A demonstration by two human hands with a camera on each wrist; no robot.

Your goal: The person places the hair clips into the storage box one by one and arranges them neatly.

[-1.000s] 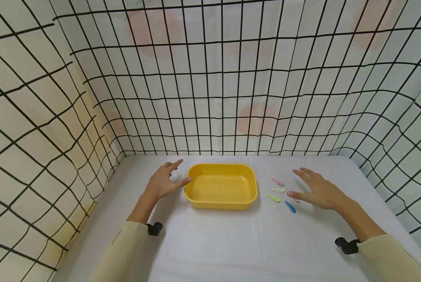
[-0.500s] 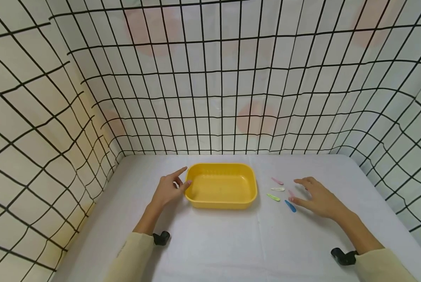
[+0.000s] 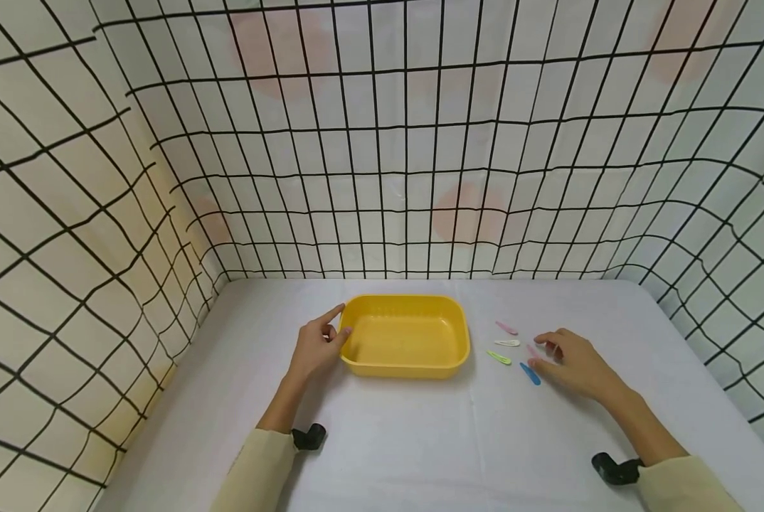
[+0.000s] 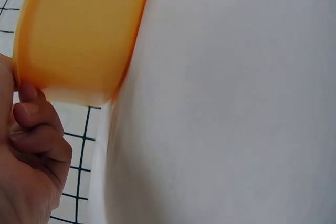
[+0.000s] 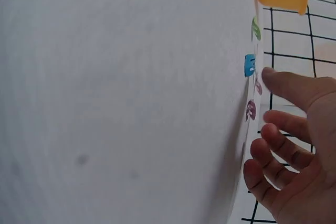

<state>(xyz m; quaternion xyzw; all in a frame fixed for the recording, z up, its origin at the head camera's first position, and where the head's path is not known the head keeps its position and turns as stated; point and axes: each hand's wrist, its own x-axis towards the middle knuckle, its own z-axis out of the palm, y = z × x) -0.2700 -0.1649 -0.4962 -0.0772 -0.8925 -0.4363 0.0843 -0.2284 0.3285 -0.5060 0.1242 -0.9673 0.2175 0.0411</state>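
A yellow plastic basin (image 3: pixel 405 371) sits on the white-covered table. My left hand (image 3: pixel 316 350) holds its left rim, thumb on the inner side and fingers outside; the left wrist view shows those fingers curled beside the basin wall (image 4: pixel 79 35). Over the hair clips on the right, my right hand (image 3: pixel 577 364) hovers with thumb and fingers apart and nothing between them. Nearest its thumb are a pink hair clip (image 3: pixel 533 351) and a blue hair clip (image 3: pixel 530 374). Left of these lie a green clip (image 3: pixel 499 358), a white clip (image 3: pixel 507 343) and another pink clip (image 3: pixel 506 328).
A black wire grid (image 3: pixel 405 171) with white cloth behind it encloses the back and both sides of the table (image 3: pixel 407 441). Each wrist wears a black camera strap, the left one (image 3: pixel 309 436) and the right one (image 3: pixel 615 469).
My left hand has moved right, from beside the basin onto its rim. My right hand has lowered toward the pink and blue clips, its fingers drawing in. Basin and clips stay put.
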